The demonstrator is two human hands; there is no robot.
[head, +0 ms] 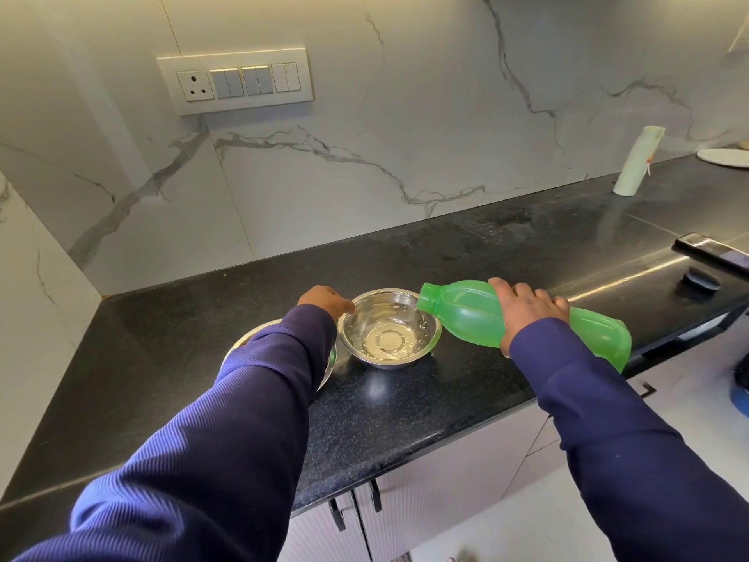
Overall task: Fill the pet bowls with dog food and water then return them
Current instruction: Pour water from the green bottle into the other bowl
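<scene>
A steel bowl (389, 330) stands on the black counter (405, 407) with clear water pooled in its bottom. My right hand (527, 310) grips a translucent green bottle (470, 314) tipped almost flat, its open mouth over the bowl's right rim, and water runs from it into the bowl. My left hand (326, 302) rests with curled fingers on the bowl's left rim. A second steel bowl (247, 338) sits to the left, mostly hidden under my left sleeve, so its contents cannot be seen.
A white bottle (638, 162) stands at the back right by the marble wall, beside a white plate (725, 157). A dark stove top with a knob (701, 277) lies to the right. A switch panel (235, 79) is on the wall. The counter's front edge runs above cabinet doors.
</scene>
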